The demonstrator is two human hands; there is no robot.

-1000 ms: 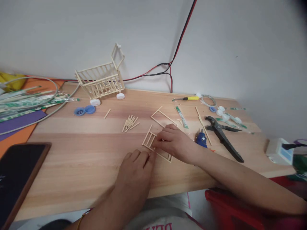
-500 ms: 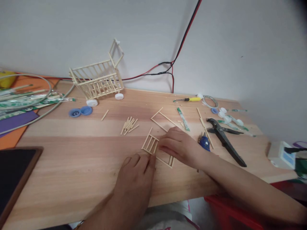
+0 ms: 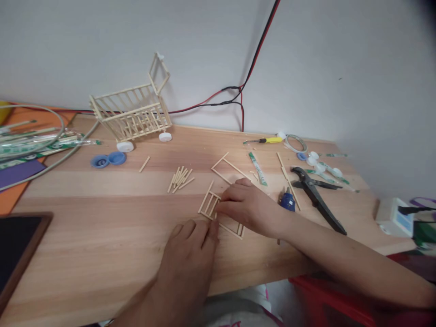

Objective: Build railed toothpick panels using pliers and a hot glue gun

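Note:
A small ladder-like frame of thin wooden sticks (image 3: 206, 213) lies flat on the wooden table, partly covered by my hands. My left hand (image 3: 190, 254) rests at its near rail, fingers curled, with thumb and forefinger at the lower end of a short crosspiece. Over the frame's middle, my right hand (image 3: 248, 206) has its fingers pressed together at the upper end of that same stick; the fingertips partly hide it. Beyond lies an open frame of sticks (image 3: 220, 175), running under my right hand. Left of it is a pile of short sticks (image 3: 180, 178).
A stick-built cart (image 3: 132, 113) with white cap wheels stands by the wall. Blue bottle caps (image 3: 116, 158) lie before it. To the right are black pliers (image 3: 316, 200), a blue tool (image 3: 288, 200) partly behind my forearm, a yellow-handled tool (image 3: 272, 140) and a tape roll (image 3: 296, 143).
My right hand has shifted slightly left and closer to my left fingertips at the crosspiece. The whole view has moved a little; the objects on the table stay where they were.

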